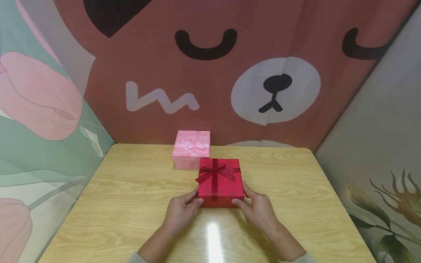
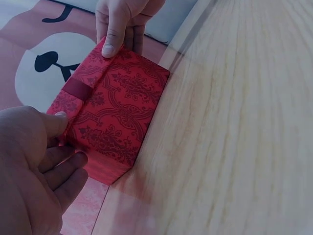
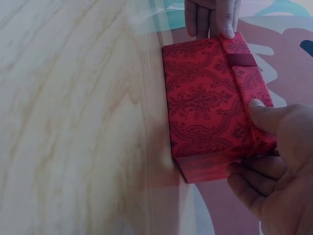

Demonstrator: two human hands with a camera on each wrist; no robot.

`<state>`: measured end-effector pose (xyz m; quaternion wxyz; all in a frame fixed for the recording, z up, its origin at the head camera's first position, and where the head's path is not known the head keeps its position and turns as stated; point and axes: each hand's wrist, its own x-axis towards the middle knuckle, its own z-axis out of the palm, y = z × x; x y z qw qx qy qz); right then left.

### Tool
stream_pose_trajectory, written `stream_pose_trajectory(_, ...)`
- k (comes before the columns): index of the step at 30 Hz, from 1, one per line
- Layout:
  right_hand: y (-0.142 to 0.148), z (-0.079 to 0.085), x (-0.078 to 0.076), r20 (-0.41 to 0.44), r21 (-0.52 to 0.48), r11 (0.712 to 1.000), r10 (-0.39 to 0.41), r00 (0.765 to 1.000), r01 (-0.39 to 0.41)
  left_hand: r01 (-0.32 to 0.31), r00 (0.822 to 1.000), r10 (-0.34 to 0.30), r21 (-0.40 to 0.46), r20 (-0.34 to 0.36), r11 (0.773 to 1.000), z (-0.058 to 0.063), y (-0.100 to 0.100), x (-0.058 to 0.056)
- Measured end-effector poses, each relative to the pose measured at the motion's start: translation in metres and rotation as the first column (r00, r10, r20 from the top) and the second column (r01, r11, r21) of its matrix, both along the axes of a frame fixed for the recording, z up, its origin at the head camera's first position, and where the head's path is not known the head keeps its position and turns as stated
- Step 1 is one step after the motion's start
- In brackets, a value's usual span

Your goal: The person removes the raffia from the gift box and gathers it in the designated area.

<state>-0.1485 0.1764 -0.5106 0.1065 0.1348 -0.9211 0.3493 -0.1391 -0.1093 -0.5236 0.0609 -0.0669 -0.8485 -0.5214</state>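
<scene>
A red gift box (image 1: 227, 190) with a dark red damask pattern rests on the table, its lid on and a dark red ribbon bow (image 1: 217, 170) across the top. My left hand (image 1: 180, 212) grips its left side near the front corner, with the thumb (image 2: 57, 123) on the lid's edge. Opposite, my right hand (image 1: 260, 212) grips the right side, and its thumb (image 3: 261, 115) presses the lid's front edge. Both wrist views show the lid (image 3: 240, 81) sitting over the box body (image 2: 120, 107). Whatever the box contains is hidden.
Behind and to the left of the red box stands a pink gift box (image 1: 184, 162) with a pale pink bow. The wooden table (image 1: 131, 197) meets a bear-printed backdrop (image 1: 217, 120) at its far edge. Printed cloths flank both sides.
</scene>
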Motion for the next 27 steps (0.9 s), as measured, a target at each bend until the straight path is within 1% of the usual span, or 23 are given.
stream_pose_trajectory(5,-0.001,0.004,0.001,-0.007,-0.011,1.000,0.000,1.000,0.000,-0.007,1.000,0.007,-0.003,0.009,1.000,0.005,0.000,0.000)
stream_pose_trajectory(10,-0.001,0.009,0.002,-0.029,-0.015,1.000,-0.006,1.000,0.006,0.007,1.000,-0.007,-0.013,-0.009,1.000,0.012,-0.001,-0.001)
stream_pose_trajectory(13,0.000,0.013,0.001,-0.056,-0.025,1.000,-0.007,0.998,0.005,0.006,1.000,-0.007,-0.026,-0.024,1.000,0.017,-0.001,-0.001)
stream_pose_trajectory(16,0.001,0.018,0.000,-0.091,-0.035,0.999,-0.005,0.996,0.002,0.006,0.999,-0.007,-0.020,-0.041,1.000,0.024,-0.001,-0.002)
stream_pose_trajectory(20,0.002,0.027,-0.002,-0.162,-0.062,0.998,-0.002,0.987,-0.009,0.010,0.996,-0.008,0.024,-0.085,1.000,0.031,-0.001,-0.005)
stream_pose_trajectory(22,0.002,0.030,-0.002,-0.182,-0.076,0.997,-0.006,0.983,-0.008,0.020,0.994,-0.014,0.049,-0.112,0.999,0.034,-0.001,-0.006)
stream_pose_trajectory(27,0.001,0.034,-0.003,-0.200,-0.105,0.994,-0.024,0.980,0.003,0.063,0.980,-0.044,0.097,-0.193,0.993,0.036,-0.002,-0.007)
